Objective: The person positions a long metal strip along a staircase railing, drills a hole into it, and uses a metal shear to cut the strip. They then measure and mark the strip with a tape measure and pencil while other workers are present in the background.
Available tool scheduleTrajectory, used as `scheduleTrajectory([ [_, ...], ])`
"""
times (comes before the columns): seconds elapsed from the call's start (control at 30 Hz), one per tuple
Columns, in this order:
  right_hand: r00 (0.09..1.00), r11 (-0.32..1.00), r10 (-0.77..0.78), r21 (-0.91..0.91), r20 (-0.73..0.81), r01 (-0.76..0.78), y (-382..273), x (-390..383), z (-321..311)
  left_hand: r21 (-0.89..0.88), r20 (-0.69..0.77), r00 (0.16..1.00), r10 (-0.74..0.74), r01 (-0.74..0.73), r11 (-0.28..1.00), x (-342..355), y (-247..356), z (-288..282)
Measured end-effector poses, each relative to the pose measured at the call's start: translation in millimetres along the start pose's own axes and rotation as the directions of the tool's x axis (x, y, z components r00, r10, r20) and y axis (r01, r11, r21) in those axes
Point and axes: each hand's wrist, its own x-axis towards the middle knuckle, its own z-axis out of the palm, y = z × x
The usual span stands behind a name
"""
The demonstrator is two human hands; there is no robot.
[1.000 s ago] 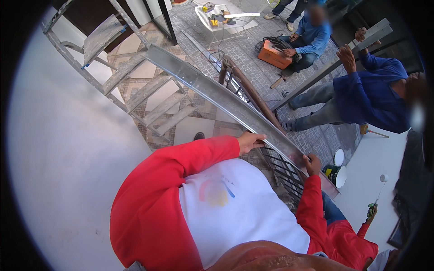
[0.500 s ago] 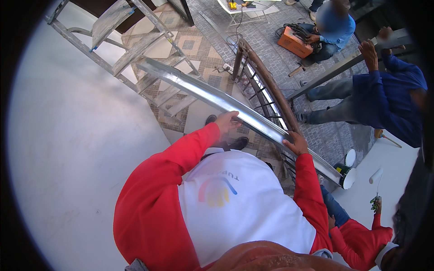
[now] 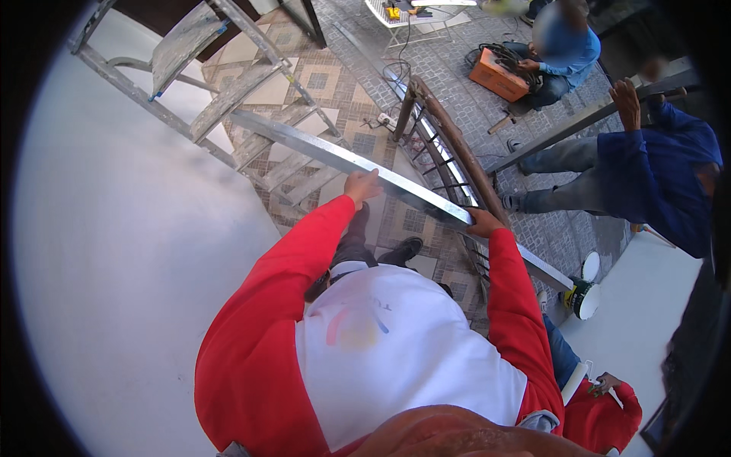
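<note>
The wearer's 2 hands share a long silvery metal channel, which slants across the near side of the brown-topped railing, its far end reaching left of the railing and its other end to the right; whether channel and railing touch, I cannot tell; the left hand, left of the railing, is closed narrowly on the channel's near edge; the right hand, just beside the railing's lower end in the view, is clasped over the same edge, fingers on top.

Left of the railing stands a paint-spattered stepladder, the channel's far end overlapping its lower treads in the view; beyond the railing, a crouching person in light blue has a hand at an orange box-shaped machine with dark cables; right of the railing, a person in dark blue raises hands to a grey metal beam; nearer the wearer and right of the railing are a dark-sided pail and a person in red, 1 hand near a white paint roller.
</note>
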Motion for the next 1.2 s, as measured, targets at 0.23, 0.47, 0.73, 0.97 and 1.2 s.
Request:
scheduleTrajectory([
  [0.23,0.955,0.980,0.089,-0.147,-0.282,-0.134,7.8,4.4,-0.9,0.797,0.598,0.661,0.453,-0.552,-0.247,-36.7,29.4,10.3],
  [0.47,0.727,0.991,0.073,-0.032,-0.683,-0.129,-38.6,-48.3,49.1,0.769,0.621,0.729,0.287,-0.497,-0.402,-3.3,47.3,17.3],
  [0.73,0.803,0.340,0.511,0.787,0.306,-0.516,-49.9,-158.6,229.4,0.627,0.768,0.564,0.303,-0.758,-0.181,-24.0,20.4,15.3],
  [0.97,0.757,0.511,0.635,0.817,-0.152,-0.265,-75.9,-122.6,240.7,0.410,0.894,0.411,0.179,-0.911,0.044,-21.7,9.0,47.0],
  [1.2,0.766,0.379,0.602,0.925,-0.224,-0.027,-154.2,-130.8,142.3,0.525,0.839,0.466,-0.280,-0.560,0.641,-56.4,42.7,97.7],
])
